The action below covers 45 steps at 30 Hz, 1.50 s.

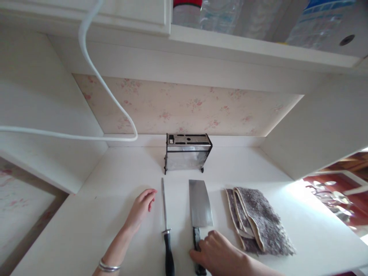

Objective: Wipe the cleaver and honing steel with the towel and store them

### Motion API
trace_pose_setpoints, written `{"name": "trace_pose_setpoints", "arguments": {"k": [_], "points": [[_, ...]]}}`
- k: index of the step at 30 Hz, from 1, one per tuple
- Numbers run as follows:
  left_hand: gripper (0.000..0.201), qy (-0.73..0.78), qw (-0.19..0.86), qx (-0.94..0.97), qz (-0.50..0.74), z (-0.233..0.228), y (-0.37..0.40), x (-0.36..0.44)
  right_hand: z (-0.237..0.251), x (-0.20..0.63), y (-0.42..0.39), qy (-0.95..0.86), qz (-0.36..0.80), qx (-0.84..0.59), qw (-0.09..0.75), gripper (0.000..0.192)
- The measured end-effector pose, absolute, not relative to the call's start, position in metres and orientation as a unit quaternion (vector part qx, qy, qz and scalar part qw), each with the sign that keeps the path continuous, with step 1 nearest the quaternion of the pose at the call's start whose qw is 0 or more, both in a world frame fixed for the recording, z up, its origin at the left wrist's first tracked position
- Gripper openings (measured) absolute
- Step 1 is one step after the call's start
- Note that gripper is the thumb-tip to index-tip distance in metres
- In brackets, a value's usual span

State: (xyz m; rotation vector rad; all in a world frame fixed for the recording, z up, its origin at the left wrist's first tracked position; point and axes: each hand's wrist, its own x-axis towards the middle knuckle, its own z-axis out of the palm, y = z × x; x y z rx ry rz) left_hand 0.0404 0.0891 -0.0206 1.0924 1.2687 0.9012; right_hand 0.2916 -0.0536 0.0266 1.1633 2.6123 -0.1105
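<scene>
My right hand (pixel 218 251) is on the black handle of a cleaver (pixel 200 203), its thumb and fingers around the grip. The broad metal blade lies flat on the white counter, pointing away from me. To the left of the cleaver lies a honing steel (pixel 168 253), its black handle toward me and its thin rod pointing to the back. My left hand (pixel 142 207) is just left of that rod, apart from it, with loosely curled fingers and nothing seen in them. A silver bracelet circles the left wrist.
A metal knife block (pixel 188 153) stands at the back of the counter (pixel 129 168). A folded grey-brown towel (pixel 261 222) lies to the right. Overhead is a shelf (pixel 258 46) holding plastic bottles. A white cable (pixel 106 86) hangs at the upper left.
</scene>
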Motion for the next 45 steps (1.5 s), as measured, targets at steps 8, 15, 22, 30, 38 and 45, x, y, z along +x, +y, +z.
{"name": "trace_pose_setpoints", "arguments": {"k": [8, 15, 22, 30, 38, 45], "points": [[0.036, 0.52, 0.613, 0.451, 0.387, -0.027, 0.087, 0.029, 0.055, 0.29, -0.044, 0.916, 0.017, 0.38, 0.131, 0.016], [0.034, 0.529, 0.573, 0.502, 0.374, -0.026, 0.084, 0.031, 0.152, 0.308, -0.02, 0.916, 0.045, 0.397, 0.035, 0.019], [0.033, 0.516, 0.567, 0.522, 0.374, -0.03, 0.08, 0.031, 0.211, 0.339, -0.013, 0.814, 0.02, 0.53, -0.235, 0.03], [0.033, 0.524, 0.564, 0.531, 0.354, -0.024, 0.078, 0.031, 0.265, 0.328, 0.017, 0.591, 0.089, 0.554, -0.579, 0.035], [0.033, 0.52, 0.559, 0.538, 0.358, -0.016, 0.074, 0.032, 0.287, 0.345, 0.083, 0.505, 0.104, 0.538, -0.667, 0.027], [0.033, 0.518, 0.557, 0.542, 0.358, -0.019, 0.076, 0.03, 0.282, 0.361, 0.12, 0.498, 0.014, 0.483, -0.72, 0.015]]}}
